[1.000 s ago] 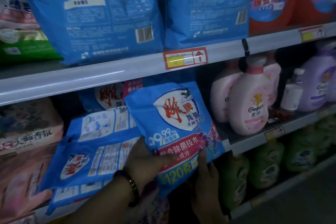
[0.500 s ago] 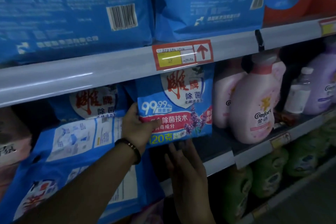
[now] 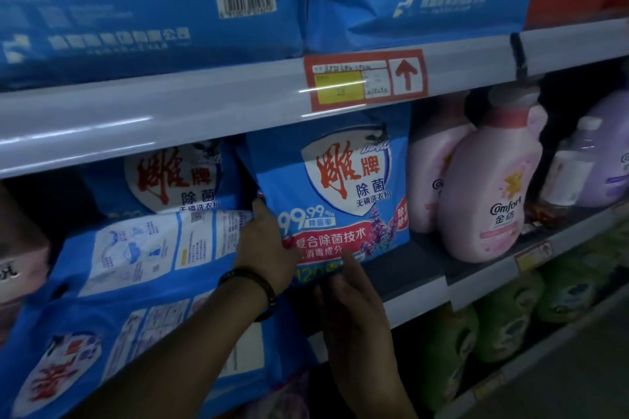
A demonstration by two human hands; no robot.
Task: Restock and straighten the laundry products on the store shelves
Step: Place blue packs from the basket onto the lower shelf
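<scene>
A blue detergent powder bag (image 3: 343, 187) with a white shield logo stands upright on the middle shelf (image 3: 418, 277), its top tucked under the shelf rail above. My left hand (image 3: 263, 248), a dark bracelet on its wrist, grips the bag's lower left edge. My right hand (image 3: 354, 299) is under the bag's bottom edge with fingers spread, fingertips touching the bag. A second upright bag (image 3: 173, 180) of the same kind stands to its left. Several more blue bags (image 3: 136, 258) lie slumped in front, backs facing out.
Pink Comfort softener bottles (image 3: 490, 194) stand right of the bag, with a small white bottle (image 3: 571, 167) and a purple bottle (image 3: 612, 150) beyond. Large blue bags (image 3: 146, 3) fill the upper shelf above a red price tag (image 3: 366, 80). Green bottles (image 3: 503, 326) sit below.
The bag went from being held tilted in front of the shelf to standing upright on it. My right hand let go of its bottom and now rests open beneath it.
</scene>
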